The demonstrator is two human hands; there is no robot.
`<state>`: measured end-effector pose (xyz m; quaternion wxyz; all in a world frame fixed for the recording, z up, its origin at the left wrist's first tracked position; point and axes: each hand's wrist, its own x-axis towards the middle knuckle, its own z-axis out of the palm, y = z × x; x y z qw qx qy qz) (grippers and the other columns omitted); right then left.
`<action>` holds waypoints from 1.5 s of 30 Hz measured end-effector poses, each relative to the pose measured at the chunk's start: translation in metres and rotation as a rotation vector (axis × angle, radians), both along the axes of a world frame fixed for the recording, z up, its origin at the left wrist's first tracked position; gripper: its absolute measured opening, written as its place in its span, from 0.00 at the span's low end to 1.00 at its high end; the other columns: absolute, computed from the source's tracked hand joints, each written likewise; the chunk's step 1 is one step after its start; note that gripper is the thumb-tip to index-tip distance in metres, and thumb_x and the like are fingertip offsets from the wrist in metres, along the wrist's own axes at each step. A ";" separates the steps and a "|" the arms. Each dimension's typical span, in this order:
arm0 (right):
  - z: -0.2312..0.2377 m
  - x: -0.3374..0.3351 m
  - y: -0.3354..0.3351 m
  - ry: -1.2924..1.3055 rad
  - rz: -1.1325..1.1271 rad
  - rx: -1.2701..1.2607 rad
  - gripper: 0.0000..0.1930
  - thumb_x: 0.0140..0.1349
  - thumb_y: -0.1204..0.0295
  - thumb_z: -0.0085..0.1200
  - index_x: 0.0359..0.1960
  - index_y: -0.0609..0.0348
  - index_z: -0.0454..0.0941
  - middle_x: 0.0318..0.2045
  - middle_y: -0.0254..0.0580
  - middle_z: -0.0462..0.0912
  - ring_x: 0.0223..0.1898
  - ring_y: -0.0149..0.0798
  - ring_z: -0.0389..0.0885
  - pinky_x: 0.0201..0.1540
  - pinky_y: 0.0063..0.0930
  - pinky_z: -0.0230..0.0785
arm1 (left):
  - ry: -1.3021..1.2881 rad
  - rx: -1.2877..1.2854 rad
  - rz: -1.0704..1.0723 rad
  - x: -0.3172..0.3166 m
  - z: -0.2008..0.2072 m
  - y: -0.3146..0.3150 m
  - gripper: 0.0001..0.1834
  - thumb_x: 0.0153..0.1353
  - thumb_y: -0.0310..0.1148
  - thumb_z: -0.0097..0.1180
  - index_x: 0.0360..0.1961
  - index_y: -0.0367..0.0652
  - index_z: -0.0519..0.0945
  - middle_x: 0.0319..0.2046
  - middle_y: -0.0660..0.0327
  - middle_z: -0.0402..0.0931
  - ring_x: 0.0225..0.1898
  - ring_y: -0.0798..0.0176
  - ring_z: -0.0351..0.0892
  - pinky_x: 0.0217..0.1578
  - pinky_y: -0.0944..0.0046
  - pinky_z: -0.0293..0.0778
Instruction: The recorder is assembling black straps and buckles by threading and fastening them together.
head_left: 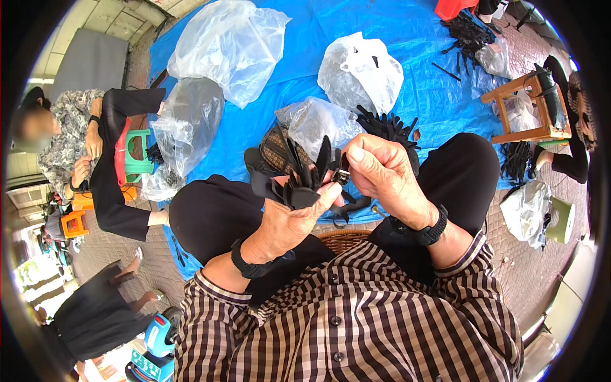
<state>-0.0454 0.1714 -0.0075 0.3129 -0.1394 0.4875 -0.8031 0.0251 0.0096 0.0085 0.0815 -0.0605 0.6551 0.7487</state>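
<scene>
Both my hands are raised in front of my lap, close together. In my left hand (pixel 283 223) is a bunch of black strips (pixel 304 175), fanned out above the fingers. My left thumb and a fingertip also press on a small shiny metal buckle (pixel 342 176) on a black strap. My right hand (pixel 388 178) is closed in a pinch at that buckle, with thumb and forefinger together. A loop of black strap (pixel 347 210) hangs below the hands. The fingers of my left hand are partly hidden behind the strips.
A blue tarp (pixel 299 57) covers the ground ahead, with clear plastic bags (pixel 226 48) and a black heap of strips (pixel 391 130). A wicker basket (pixel 344 240) sits between my legs. A wooden stool (pixel 531 108) stands right; a seated person (pixel 73 127) is left.
</scene>
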 end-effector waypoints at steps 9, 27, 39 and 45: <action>-0.003 0.011 -0.007 0.151 -0.088 0.150 0.08 0.58 0.70 0.57 0.29 0.62 0.72 0.14 0.21 0.68 0.20 0.15 0.57 0.21 0.14 0.51 | 0.493 -0.564 -0.055 -0.003 0.000 -0.012 0.20 0.55 0.39 0.56 0.42 0.34 0.74 0.28 0.61 0.76 0.28 0.71 0.75 0.30 0.71 0.70; 0.001 0.009 -0.002 0.574 -0.200 0.401 0.07 0.56 0.72 0.57 0.30 0.61 0.72 0.09 0.27 0.59 0.15 0.19 0.54 0.17 0.19 0.48 | 0.459 -0.414 0.038 -0.003 -0.007 0.000 0.05 0.56 0.25 0.56 0.34 0.35 0.76 0.20 0.68 0.70 0.22 0.77 0.66 0.23 0.74 0.64; 0.002 0.006 -0.002 0.341 -0.214 0.284 0.06 0.54 0.77 0.57 0.33 0.63 0.76 0.10 0.22 0.63 0.16 0.16 0.56 0.18 0.15 0.47 | -0.155 0.228 0.074 -0.010 0.008 -0.009 0.11 0.57 0.32 0.56 0.40 0.41 0.74 0.15 0.72 0.66 0.12 0.81 0.59 0.11 0.78 0.53; 0.011 0.007 0.002 0.534 -0.120 0.442 0.07 0.52 0.78 0.57 0.34 0.60 0.77 0.09 0.27 0.62 0.14 0.17 0.57 0.16 0.18 0.48 | -0.193 0.244 0.004 -0.014 0.015 -0.015 0.13 0.58 0.33 0.55 0.43 0.41 0.75 0.11 0.73 0.61 0.11 0.81 0.57 0.12 0.78 0.55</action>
